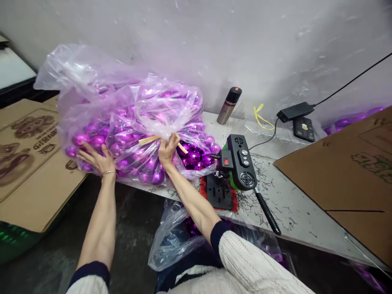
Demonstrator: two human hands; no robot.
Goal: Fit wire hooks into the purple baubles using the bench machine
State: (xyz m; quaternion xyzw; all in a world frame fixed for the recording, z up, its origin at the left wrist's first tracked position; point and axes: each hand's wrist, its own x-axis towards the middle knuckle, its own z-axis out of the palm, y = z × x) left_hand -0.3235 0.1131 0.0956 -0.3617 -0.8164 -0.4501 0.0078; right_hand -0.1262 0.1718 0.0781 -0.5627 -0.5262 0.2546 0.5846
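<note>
A big clear plastic bag [128, 110] full of shiny purple balls lies on the table's left end, its neck bound with tan tape. My left hand [95, 158] lies flat with fingers spread against the bag's lower left side. My right hand [168, 149] is closed on the gathered plastic at the taped neck [149, 139], near the bag's front middle.
A black and green machine [237, 163] stands just right of the bag on a white table [290, 204]. A spray can [228, 105], power adapter [295, 111] and cable are at the wall. Cardboard sheets [352, 179] lie right and left. Another bag [174, 232] of purple balls rests on my lap.
</note>
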